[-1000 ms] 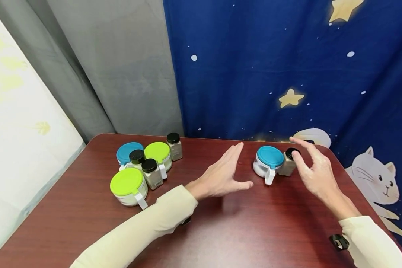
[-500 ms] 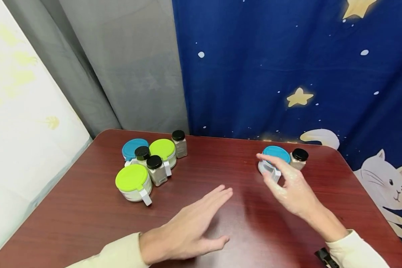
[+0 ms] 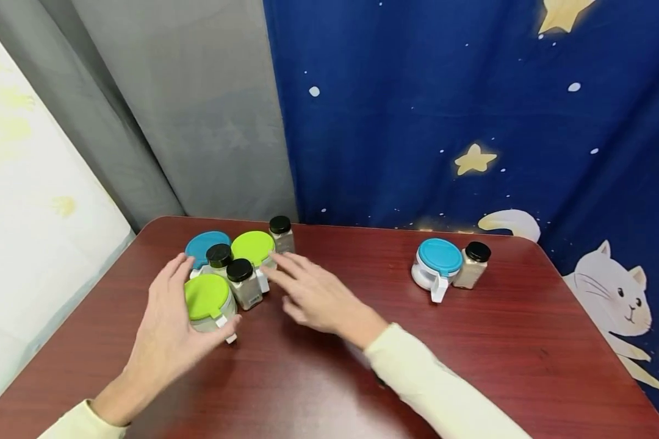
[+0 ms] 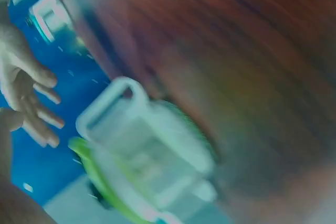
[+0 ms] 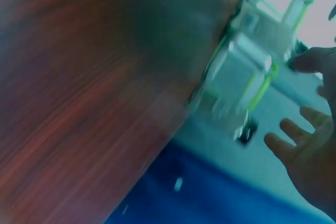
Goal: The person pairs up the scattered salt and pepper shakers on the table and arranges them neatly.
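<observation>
At the left of the head view stands a group of seasoning jars. My left hand (image 3: pixel 167 323) is beside the front green-lidded jar (image 3: pixel 207 297), fingers extended and thumb spread near its white handle; whether it touches is unclear. My right hand (image 3: pixel 321 297) reaches in from the right, fingers loosely bent, close to the rear green-lidded jar (image 3: pixel 254 247). Between these jars stand two black-capped shaker bottles, the nearer a square shaker bottle (image 3: pixel 245 286). A blue-lidded jar (image 3: pixel 207 245) sits behind them, and another black-capped bottle (image 3: pixel 282 235) at the back. Neither hand holds anything.
At the right stand a second blue-lidded jar (image 3: pixel 438 268) with a white handle and a black-capped bottle (image 3: pixel 472 266) beside it. Grey and blue star-patterned curtains (image 3: pixel 417 122) hang behind the table's (image 3: pixel 472 366) far edge. Both wrist views are blurred.
Both hands have swung left: the right has left the blue-lidded jar and bottle at the right, and the left has moved from mid-table to the front green-lidded jar. The jars appear unmoved.
</observation>
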`<action>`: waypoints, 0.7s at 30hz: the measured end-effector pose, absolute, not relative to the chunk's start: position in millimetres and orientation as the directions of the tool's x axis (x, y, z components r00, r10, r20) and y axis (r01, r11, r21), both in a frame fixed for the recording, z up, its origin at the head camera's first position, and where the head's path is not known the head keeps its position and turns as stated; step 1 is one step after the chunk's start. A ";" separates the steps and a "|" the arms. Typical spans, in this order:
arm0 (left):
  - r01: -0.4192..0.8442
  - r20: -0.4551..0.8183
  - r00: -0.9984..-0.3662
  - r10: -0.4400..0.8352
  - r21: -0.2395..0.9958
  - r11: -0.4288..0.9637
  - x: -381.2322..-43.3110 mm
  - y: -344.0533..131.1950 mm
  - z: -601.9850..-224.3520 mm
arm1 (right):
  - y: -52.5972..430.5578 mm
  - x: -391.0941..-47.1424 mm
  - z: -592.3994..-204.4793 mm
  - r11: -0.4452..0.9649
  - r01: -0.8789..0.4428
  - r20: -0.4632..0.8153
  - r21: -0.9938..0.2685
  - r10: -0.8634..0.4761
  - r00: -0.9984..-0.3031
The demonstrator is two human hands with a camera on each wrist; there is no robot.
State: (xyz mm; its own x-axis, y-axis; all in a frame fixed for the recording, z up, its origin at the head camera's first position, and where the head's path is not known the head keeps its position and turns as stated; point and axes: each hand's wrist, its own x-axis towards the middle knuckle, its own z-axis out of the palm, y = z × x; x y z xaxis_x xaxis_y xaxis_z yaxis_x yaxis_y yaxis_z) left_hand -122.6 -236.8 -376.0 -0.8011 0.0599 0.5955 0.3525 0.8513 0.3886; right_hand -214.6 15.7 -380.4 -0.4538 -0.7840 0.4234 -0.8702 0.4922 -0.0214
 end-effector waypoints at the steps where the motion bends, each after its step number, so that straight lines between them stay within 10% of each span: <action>1: 0.285 0.563 -0.826 0.011 0.400 0.871 -124.4 -243.7 -379.8 | 1.1 -218.4 -382.0 0.480 -0.877 0.408 0.027 -0.806 -0.429; 11: 0.020 0.218 -0.971 -0.095 0.471 0.882 -119.7 -263.6 -399.6 | -45.8 -225.7 -394.2 0.518 -0.855 0.471 0.038 -0.764 -0.442; 21: 0.102 0.188 -0.982 0.003 0.521 0.847 -117.0 -268.0 -401.7 | -40.9 -217.4 -401.7 0.463 -0.867 0.485 -0.185 -0.724 -0.491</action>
State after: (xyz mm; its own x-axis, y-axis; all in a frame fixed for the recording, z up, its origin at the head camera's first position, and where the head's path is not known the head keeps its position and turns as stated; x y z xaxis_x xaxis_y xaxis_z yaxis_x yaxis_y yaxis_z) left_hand -117.0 -268.0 -401.7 -0.9822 0.0028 0.1876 0.1019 0.8473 0.5212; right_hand -217.4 -40.9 -401.7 -0.4906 -0.7238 0.4853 -0.8666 0.4634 -0.1850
